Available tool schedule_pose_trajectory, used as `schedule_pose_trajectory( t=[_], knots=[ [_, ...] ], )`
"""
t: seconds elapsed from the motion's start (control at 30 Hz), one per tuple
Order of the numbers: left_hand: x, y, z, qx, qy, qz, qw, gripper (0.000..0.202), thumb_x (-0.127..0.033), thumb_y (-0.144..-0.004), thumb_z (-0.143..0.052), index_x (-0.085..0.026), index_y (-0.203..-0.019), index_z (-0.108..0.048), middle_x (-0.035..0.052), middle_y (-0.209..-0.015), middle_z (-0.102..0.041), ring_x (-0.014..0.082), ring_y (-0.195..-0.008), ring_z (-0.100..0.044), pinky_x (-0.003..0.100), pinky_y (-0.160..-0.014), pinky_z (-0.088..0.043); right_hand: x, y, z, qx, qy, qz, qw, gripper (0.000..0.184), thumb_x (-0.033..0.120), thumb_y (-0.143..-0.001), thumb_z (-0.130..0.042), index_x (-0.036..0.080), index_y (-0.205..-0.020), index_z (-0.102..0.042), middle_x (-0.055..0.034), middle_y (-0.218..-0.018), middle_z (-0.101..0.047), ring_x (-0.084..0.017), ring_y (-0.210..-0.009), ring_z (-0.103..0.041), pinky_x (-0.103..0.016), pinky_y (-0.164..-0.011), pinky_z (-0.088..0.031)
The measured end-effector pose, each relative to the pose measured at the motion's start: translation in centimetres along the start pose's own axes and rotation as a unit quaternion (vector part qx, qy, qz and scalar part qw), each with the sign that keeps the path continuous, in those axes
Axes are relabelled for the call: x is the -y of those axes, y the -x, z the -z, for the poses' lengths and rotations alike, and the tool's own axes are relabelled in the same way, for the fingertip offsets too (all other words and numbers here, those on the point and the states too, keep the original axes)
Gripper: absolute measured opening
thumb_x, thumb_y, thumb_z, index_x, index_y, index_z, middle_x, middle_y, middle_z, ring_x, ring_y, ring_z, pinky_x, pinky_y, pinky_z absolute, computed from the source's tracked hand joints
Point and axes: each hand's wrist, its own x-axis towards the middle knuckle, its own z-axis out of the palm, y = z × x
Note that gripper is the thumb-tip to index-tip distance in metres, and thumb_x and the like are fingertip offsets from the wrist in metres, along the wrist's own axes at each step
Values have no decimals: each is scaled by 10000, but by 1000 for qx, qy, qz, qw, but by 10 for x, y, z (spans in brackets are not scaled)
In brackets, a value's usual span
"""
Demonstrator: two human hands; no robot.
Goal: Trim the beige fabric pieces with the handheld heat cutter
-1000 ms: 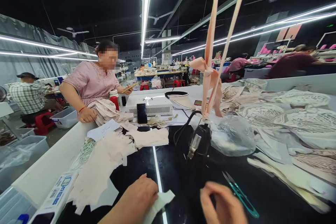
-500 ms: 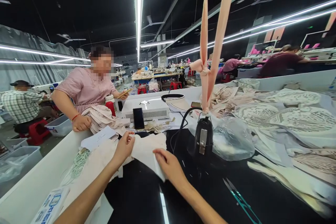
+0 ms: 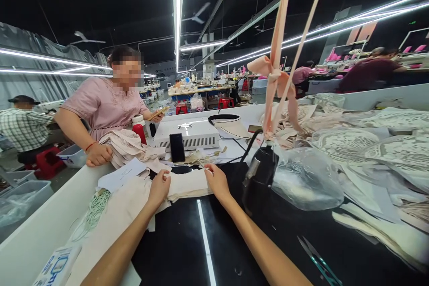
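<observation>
Pale cream fabric pieces are stretched between my two hands above the black tabletop. My left hand pinches their left end, and my right hand grips the upper right corner with thumb and fingers. A black hand-held device hangs from a knotted pink fabric strip just right of my right hand. More cream fabric lies under and beside my left forearm. Beyond my hands a dark phone leans against a white vented box.
Green-handled scissors lie at the lower right. A clear plastic bag and heaped lace pieces cover the right side. At the left are green cord and a white paper. A co-worker holding a phone stands across the table's left edge.
My right hand has moved up, and the fabric that hung down at an angle now lies level between my hands. The hanging device has tilted and the pink strip has swung.
</observation>
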Motion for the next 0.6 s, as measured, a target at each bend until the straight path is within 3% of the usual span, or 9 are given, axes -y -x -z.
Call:
schedule_pose_trajectory(
  t=[0.2,0.33,0.47,0.6],
  knots=[
    [2,1,-1,9,-16,-2,1000,253,-357,-978,-604,-140,-1107,-626,50,-1014,-661,183,-875,-653,387,-820,-557,-3,-4,-4,0,29,38,999,213,330,-954,-623,152,-1063,-660,-62,-1082,-698,-214,-1010,-667,-453,-937,-531],
    [-2,10,9,13,-31,-31,999,258,-316,-973,-611,-147,-1168,-610,54,-1042,-661,185,-885,-653,395,-845,-550,6,9,-2,14,19,86,996,206,215,-890,-586,168,-1065,-684,-120,-1125,-709,-288,-1132,-629,-512,-1052,-436],
    [-1,26,47,17,-60,-63,996,190,-202,-954,-579,-165,-1135,-625,35,-1025,-675,166,-874,-648,332,-841,-519,21,36,1,60,-15,137,989,309,284,-853,-522,172,-1084,-694,-140,-1144,-719,-332,-1134,-629,-529,-1046,-432],
    [16,45,110,-17,-129,-43,991,160,-160,-936,-482,-183,-989,-631,30,-912,-666,185,-863,-623,302,-823,-465,38,71,9,115,-53,161,979,320,398,-873,-503,225,-1051,-704,-95,-1100,-736,-296,-1047,-670,-474,-948,-521]
  ],
)
